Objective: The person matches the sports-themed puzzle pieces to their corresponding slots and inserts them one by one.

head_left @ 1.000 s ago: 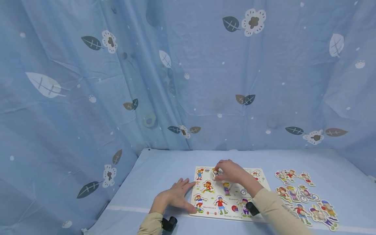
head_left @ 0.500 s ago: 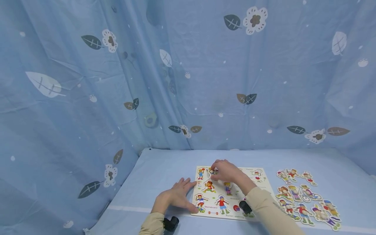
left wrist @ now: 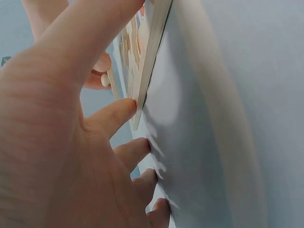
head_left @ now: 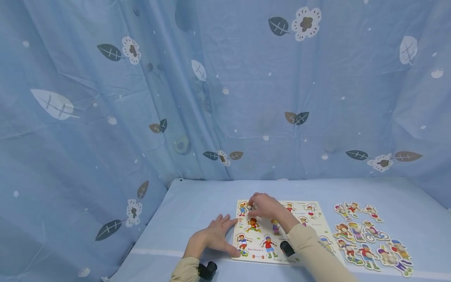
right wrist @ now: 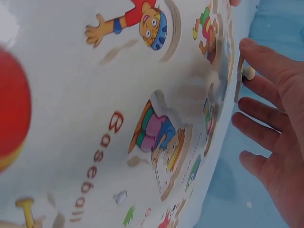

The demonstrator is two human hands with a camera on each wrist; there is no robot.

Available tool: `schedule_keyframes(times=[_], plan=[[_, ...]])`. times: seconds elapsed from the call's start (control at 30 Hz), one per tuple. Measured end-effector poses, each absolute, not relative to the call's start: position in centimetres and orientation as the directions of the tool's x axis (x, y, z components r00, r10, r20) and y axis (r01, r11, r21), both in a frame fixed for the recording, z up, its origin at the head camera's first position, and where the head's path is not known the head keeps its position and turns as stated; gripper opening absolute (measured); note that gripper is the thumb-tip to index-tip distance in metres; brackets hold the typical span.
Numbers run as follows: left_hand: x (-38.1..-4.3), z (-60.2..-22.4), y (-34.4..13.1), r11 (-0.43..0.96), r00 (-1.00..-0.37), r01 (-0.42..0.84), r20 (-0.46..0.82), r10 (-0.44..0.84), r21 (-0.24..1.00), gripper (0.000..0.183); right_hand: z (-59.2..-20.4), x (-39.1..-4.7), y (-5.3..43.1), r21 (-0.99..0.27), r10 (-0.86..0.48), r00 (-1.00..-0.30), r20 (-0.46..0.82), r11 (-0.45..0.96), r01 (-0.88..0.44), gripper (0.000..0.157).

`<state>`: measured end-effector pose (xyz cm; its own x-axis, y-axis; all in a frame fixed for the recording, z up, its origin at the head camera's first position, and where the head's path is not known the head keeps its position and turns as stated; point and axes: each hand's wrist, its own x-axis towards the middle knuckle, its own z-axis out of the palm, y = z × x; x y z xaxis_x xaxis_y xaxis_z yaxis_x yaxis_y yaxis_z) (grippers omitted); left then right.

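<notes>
A pale wooden puzzle board (head_left: 260, 232) with sports figures printed in its recesses lies on the table. My left hand (head_left: 213, 236) is spread at its left side, fingers mostly straight. The thumb lies at the lower left corner and the index fingertip (left wrist: 127, 107) touches the board's edge. Over the upper left of the board, my right hand (head_left: 266, 207) pinches a thin puzzle piece (right wrist: 239, 80) by its small round knob (right wrist: 249, 72). The piece stands edge-on in the right wrist view, close over the printed recesses, its picture hidden.
To the right of the board lie several loose knobbed puzzle pieces, among them a cyclist (head_left: 375, 232), a skater in red (head_left: 368, 257) and a tennis player (head_left: 372, 212). A blue patterned curtain (head_left: 246, 98) hangs behind the table (head_left: 201, 196).
My right hand has shifted left across the top of the board with the puzzle piece, towards the upper left corner. The left hand stays at the board's left edge.
</notes>
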<state>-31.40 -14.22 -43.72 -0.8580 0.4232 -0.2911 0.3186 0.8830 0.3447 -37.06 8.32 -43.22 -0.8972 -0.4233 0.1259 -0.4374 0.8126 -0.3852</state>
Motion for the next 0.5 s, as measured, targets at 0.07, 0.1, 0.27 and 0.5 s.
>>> schedule_keyframes(times=[0.07,0.1,0.27,0.5], plan=[[-31.4,-43.7,-14.2,0.882,-0.857,0.319,-0.292,0.424,0.345,0.102,-43.3,-37.2,8.1,-0.402,-0.421,-0.900,0.113,0.809,-0.429,0.033],[-31.3,-43.7,-14.2,0.882,-0.857,0.319,-0.293,0.425,0.346,0.102,-43.3,-37.3,8.0,-0.408,-0.420,-0.901,0.111,0.807,-0.427,0.033],[-31.2,-43.7,-14.3,0.885,-0.860,0.323,-0.288,0.422,0.335,0.101,-43.5,-37.7,7.7,-0.417,-0.405,-0.908,0.107,0.811,-0.411,0.031],[-31.2,-43.6,-14.1,0.878,-0.860,0.334,-0.271,0.433,0.343,0.101,-43.9,-38.1,7.4,-0.425,-0.408,-0.907,0.105,0.806,-0.412,0.033]])
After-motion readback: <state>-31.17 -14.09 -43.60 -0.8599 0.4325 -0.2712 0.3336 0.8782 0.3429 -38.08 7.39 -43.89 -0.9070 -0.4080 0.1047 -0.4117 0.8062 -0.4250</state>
